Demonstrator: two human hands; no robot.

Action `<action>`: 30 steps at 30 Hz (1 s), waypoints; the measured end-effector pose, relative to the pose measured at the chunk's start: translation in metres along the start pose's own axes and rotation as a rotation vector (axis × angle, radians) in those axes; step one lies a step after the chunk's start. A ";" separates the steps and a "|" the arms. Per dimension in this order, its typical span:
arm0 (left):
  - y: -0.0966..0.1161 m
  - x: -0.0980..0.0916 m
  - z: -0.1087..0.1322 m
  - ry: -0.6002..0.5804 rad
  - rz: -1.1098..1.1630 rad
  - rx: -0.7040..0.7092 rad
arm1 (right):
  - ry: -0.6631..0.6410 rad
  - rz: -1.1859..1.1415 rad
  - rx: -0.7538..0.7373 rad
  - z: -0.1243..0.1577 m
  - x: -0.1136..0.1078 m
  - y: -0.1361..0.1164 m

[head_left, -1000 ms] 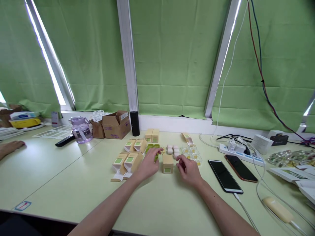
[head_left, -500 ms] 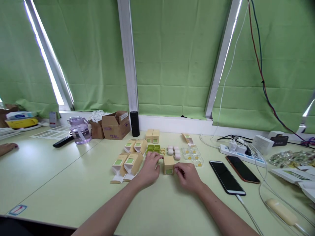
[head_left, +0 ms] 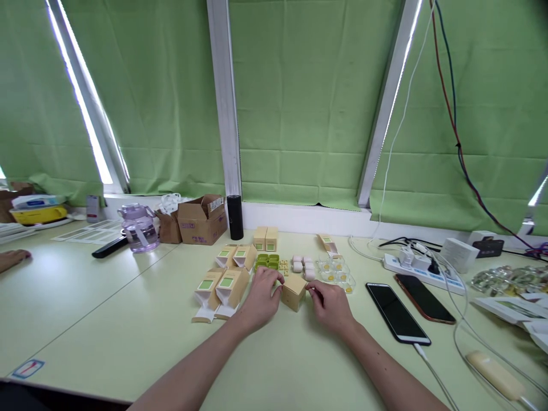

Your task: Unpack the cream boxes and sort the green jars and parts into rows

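Note:
A small tan cardboard box [head_left: 294, 292] stands on the table, turned cornerwise to me. My left hand [head_left: 262, 294] curls its thumb and fingers against the left side. My right hand [head_left: 330, 302] pinches at the box's right corner. Just beyond are green square cups [head_left: 267, 261], tiny yellowish cubes [head_left: 283, 268], pale pink and white jars [head_left: 303, 266] and clear containers with yellow bits [head_left: 336, 273]. To the left lie several tan boxes [head_left: 231, 283] with green labels and open white flaps. Two closed tan boxes [head_left: 265, 238] stand behind the cups.
Two phones [head_left: 398, 313] and a power strip [head_left: 423, 273] with cables lie to the right. At the back left stand a carton [head_left: 202, 220], a black cylinder [head_left: 234, 217] and a purple bottle [head_left: 139, 227]. Another person's hand [head_left: 15, 258] rests at the far left.
The small box has been turned between my hands, so its green-labelled face no longer shows and a corner points at me. My right hand has shifted slightly right.

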State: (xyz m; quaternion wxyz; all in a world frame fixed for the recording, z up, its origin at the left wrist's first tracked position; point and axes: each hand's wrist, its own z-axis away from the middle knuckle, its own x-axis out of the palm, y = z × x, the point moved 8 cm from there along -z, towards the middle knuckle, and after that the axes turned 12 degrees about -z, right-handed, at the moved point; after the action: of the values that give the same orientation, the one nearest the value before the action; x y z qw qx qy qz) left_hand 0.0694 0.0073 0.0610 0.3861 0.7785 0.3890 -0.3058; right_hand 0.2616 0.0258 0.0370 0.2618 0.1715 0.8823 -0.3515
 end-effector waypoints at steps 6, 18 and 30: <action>-0.001 0.002 0.003 -0.040 0.097 -0.054 | -0.004 0.022 0.020 0.001 0.002 0.003; -0.003 0.007 0.002 -0.151 0.123 -0.074 | 0.052 0.106 0.118 -0.001 -0.008 0.010; 0.004 0.017 0.005 -0.181 0.068 -0.086 | 0.046 0.084 0.142 -0.001 -0.008 0.008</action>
State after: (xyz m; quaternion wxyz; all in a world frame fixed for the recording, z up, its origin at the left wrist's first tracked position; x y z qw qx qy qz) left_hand 0.0804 0.0074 0.0470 0.4628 0.7433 0.3386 -0.3445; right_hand 0.2714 0.0311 0.0381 0.2431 0.2349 0.8529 -0.3979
